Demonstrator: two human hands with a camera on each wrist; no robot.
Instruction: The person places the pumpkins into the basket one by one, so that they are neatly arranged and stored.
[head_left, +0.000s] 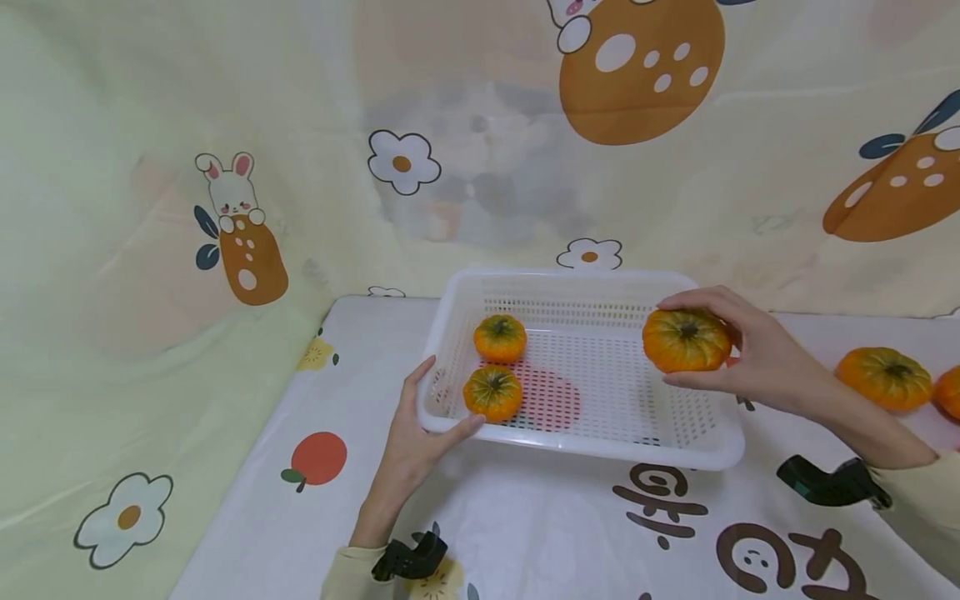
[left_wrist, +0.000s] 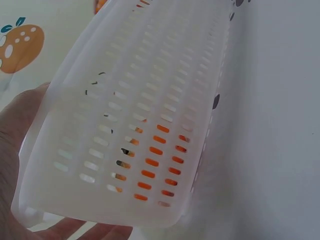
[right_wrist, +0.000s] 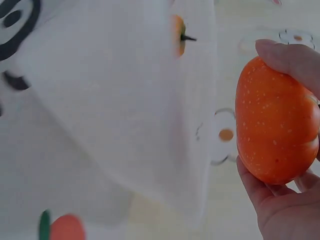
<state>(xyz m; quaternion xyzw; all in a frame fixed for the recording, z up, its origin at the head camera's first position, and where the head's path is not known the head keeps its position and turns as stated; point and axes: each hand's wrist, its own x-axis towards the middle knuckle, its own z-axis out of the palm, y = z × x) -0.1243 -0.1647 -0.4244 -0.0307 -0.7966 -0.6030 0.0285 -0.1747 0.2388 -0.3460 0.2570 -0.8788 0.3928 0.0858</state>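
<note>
I count two pumpkins (head_left: 499, 338) inside the basket (head_left: 615, 375) at mid-frame; my right hand (head_left: 757, 354) grips a third pumpkin (head_left: 686, 340) over its right side, left hand (head_left: 416, 437) gripping its left end. Two loose pumpkins (head_left: 883, 379) remain, far right.

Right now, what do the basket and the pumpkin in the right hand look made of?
Basket: probably moulded plastic, white with a soft sheen; even rows of slots and smooth rounded corners point that way.
Pumpkin in the right hand: smooth, slightly glossy orange skin, pale speckles in the right wrist view; could be real rind or a plastic or foam imitation, can't tell.
</note>
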